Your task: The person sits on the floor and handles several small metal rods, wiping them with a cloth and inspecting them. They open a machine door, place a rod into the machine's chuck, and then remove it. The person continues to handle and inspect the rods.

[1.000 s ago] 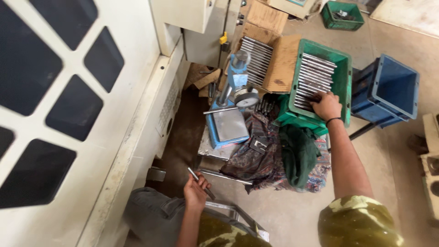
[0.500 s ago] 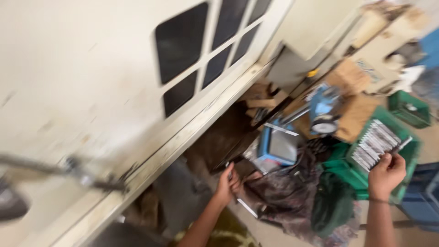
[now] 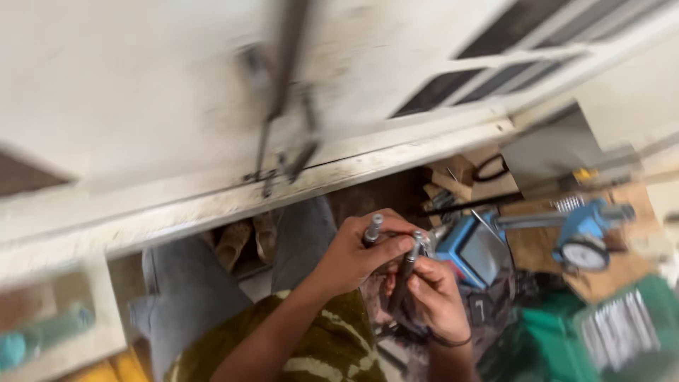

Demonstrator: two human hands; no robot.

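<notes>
— While both hands sit close together at the middle of the view, how far does the work look?
— Midway, I judge. The left hand [image 3: 353, 256] has its fingers wrapped around a short dark metal rod with a silvery tip [image 3: 372, 230], held upright. The right hand [image 3: 433, 297] has its fingers pinched on a second slim dark metal rod [image 3: 404, 277], its top end touching the left thumb. Both rods are off the floor, between the hands; whether they are being joined or compared, I cannot tell through the blur.
— What remains?
— A green plastic crate of many grey metal rods [image 3: 622, 332] lies at the lower right, so plenty looks unhandled.
— And around them?
— A blue gauge stand with a round dial [image 3: 583, 247] stands to the right, a blue box-shaped instrument [image 3: 475, 249] just beside the hands. A white machine panel with dark windows [image 3: 212, 92] looms far and left, crowding the person's grey-trousered knees [image 3: 212, 283].
</notes>
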